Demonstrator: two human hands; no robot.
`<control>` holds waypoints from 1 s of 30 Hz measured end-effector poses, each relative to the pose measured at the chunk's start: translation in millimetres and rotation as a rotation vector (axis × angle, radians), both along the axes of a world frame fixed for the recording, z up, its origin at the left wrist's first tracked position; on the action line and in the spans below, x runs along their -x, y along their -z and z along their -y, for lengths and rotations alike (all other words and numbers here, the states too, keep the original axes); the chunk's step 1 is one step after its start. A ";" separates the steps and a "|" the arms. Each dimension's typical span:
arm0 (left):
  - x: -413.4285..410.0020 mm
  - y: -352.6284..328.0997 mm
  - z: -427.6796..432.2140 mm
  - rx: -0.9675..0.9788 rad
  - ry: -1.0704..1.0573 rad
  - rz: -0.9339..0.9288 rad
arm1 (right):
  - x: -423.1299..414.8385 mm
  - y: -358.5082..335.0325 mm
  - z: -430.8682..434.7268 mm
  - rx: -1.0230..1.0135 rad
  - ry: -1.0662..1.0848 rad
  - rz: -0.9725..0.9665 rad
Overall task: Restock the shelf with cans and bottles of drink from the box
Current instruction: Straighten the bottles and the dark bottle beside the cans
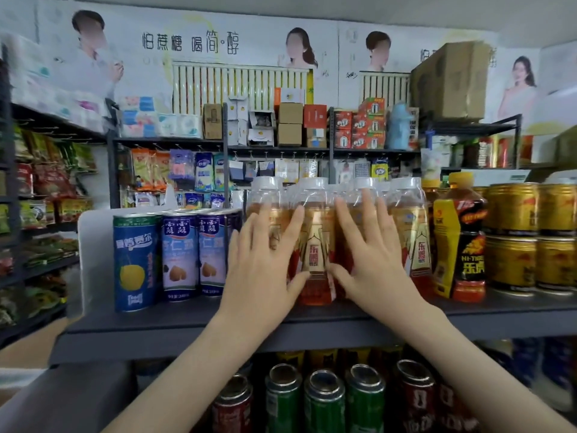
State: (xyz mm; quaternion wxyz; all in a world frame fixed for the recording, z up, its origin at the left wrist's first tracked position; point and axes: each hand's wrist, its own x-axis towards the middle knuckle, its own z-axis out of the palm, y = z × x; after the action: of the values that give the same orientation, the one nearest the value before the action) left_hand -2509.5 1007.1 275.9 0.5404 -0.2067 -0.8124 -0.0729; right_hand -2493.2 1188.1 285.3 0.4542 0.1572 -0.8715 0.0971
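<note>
Both your hands are flat and open, fingers spread: left hand (265, 260) and right hand (371, 254) pressed on the shrink-wrapped pack of bottles (317, 239) mid-shelf (187, 323). The pack stands close to the near edge. Blue cans (179, 254) crowd just left, a black "HI-TIGER" bottle (468, 242) just right, gold cans (512, 235) beyond. Bottle labels are Chinese.

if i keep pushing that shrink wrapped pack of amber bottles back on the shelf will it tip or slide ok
The wrapped pack of bottles probably slides as one block: film binds the bottles, giving a wide base. It looks full, so likely heavy. The left hand and right hand press flat at mid-height, which should limit tipping. The film may be slippery under the palms.
</note>
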 end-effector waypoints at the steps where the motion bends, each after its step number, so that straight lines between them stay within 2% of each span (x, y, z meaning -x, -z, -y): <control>1: 3.6 0.0 -5.7 0.065 -0.029 -0.017 | -0.6 1.3 -8.3 0.045 0.019 0.034; 3: 8.8 -1.8 -14.7 0.171 -0.092 -0.026 | -0.6 6.1 -19.1 0.104 -0.006 0.168; 5: 14.2 -2.0 -19.6 0.222 -0.118 -0.020 | 0.5 10.6 -21.6 0.106 -0.019 0.220; 9: 17.0 -1.0 -24.1 0.241 -0.139 -0.031 | 6.9 13.4 -14.5 0.096 -0.084 0.124; 15: 1.8 4.2 -45.0 0.214 -0.071 -0.035 | 1.4 14.1 -32.2 0.106 -0.156 0.137; 19: -3.3 4.9 -71.5 0.207 -0.037 -0.019 | -6.4 11.7 -70.5 0.106 0.037 -0.025; 21: 0.7 3.9 -79.4 0.229 -0.052 0.007 | -5.7 12.3 -82.8 0.180 0.076 0.072; 23: 5.3 3.5 -84.6 0.244 -0.052 0.040 | -3.8 13.9 -85.4 0.257 0.017 0.187; 30: 7.8 5.7 -95.1 0.217 -0.002 0.074 | -1.2 17.0 -80.3 0.212 0.003 0.136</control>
State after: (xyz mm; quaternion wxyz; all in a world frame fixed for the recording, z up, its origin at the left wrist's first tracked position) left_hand -2517.2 1102.2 270.1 0.4844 -0.2603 -0.8352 0.0087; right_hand -2491.9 1268.4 268.3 0.4080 0.0999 -0.8856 0.1983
